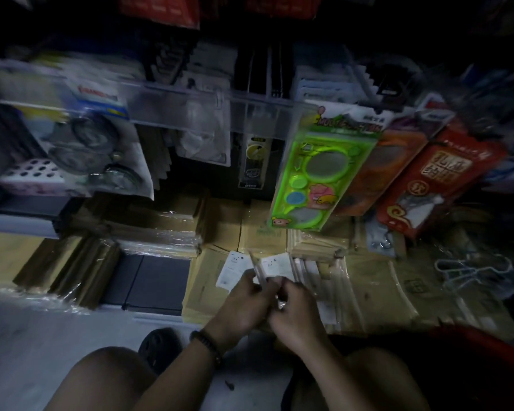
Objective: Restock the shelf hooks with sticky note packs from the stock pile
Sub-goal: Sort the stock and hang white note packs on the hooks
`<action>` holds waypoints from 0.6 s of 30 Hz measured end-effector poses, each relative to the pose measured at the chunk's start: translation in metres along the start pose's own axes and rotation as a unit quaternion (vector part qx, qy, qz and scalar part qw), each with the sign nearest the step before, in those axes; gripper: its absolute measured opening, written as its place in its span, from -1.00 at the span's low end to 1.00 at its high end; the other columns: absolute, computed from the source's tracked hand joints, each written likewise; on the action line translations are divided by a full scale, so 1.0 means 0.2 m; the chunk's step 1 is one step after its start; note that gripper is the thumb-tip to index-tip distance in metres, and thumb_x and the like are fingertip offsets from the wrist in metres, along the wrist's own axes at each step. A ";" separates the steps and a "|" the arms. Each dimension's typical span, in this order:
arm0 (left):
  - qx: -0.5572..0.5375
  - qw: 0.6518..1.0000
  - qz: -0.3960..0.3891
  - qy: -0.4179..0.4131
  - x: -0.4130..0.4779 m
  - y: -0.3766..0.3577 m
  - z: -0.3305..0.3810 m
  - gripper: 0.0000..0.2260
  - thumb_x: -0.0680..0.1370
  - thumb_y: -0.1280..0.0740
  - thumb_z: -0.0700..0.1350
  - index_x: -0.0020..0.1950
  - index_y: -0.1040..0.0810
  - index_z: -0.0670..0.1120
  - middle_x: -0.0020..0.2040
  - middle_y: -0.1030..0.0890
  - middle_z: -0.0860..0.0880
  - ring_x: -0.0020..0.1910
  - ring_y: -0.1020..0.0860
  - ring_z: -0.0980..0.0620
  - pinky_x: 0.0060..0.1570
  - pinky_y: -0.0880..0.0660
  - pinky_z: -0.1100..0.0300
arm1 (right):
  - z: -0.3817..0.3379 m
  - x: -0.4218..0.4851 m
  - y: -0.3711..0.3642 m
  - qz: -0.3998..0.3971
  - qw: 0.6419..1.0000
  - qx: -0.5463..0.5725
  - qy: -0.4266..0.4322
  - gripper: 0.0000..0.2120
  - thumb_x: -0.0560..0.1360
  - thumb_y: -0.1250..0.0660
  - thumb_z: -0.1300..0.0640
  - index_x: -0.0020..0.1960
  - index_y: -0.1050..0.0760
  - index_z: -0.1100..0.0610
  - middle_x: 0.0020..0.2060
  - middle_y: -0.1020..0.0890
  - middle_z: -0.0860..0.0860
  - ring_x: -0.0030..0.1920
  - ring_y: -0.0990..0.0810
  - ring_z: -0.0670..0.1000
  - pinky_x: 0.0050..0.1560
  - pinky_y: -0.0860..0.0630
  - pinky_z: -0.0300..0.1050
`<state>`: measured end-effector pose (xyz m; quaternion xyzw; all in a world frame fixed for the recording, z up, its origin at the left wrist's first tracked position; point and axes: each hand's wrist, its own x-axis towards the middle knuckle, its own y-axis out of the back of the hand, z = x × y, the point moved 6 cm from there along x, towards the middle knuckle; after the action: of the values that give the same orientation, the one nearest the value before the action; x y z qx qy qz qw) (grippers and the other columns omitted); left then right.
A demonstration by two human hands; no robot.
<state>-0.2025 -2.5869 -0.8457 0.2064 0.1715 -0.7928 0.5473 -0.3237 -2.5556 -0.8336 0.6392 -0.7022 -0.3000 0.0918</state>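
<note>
Sticky note packs [275, 266], white and fanned out, sit low in front of the person, held in both hands just over the brown paper bundles [377, 289] stacked on the floor. Left hand [245, 302] has its fingers curled round the lower edges of the fan, with a bead bracelet [205, 344] at the wrist. Right hand [294, 311] is right up against it, fingertips pinching the same packs from the other side. More bundles [161, 229] in shiny wrap lie to the left, beside a black folder [146, 277]. Above hangs a green stencil set [324, 170], with a red pack [436, 179] beside it, under a clear shelf rail [208, 111]. Bare knees frame the pale floor [27, 336].
</note>
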 end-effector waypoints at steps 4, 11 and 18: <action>-0.091 0.995 0.025 -0.042 -0.06 0.05 0.00 -0.75 0.65 -0.40 -0.20 0.34 -0.57 -0.12 0.18 -0.73 -0.19 0.17 -0.72 -0.24 0.20 -0.61 -0.37 | -0.05 -0.08 0.05 -0.026 0.999 0.000 0.046 -0.48 0.33 -0.45 -0.14 0.30 -0.55 -0.26 0.24 -0.49 -0.21 0.20 -0.58 -0.22 0.15 -0.61 -0.23; -0.135 0.989 -0.004 -0.067 -0.36 0.06 0.13 -0.67 0.68 -0.34 -0.25 0.45 -0.52 -0.07 0.27 -0.71 -0.18 0.23 -0.69 -0.28 0.19 -0.61 -0.39 | -0.14 -0.28 0.22 0.085 0.993 0.062 0.054 -0.54 0.61 -0.36 0.30 0.17 -0.65 -0.29 0.26 -0.61 -0.29 0.25 -0.61 -0.18 0.15 -0.60 -0.23; -0.068 0.985 0.026 -0.154 -0.74 0.10 0.48 -0.68 0.62 -0.43 -0.25 0.36 -0.56 -0.07 0.23 -0.73 -0.14 0.15 -0.74 -0.21 0.06 -0.70 -0.26 | -0.47 -0.52 0.50 0.104 0.975 0.177 0.091 -0.47 0.52 -0.46 0.43 0.17 -0.70 -0.20 0.16 -0.70 -0.18 -0.07 -0.73 -0.19 -0.04 -0.69 -0.15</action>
<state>-0.1493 -2.5233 -0.6874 0.0480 0.1335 -0.7872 0.6002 -0.3424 -2.4848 -0.6791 0.5935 -0.7953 -0.1007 0.0713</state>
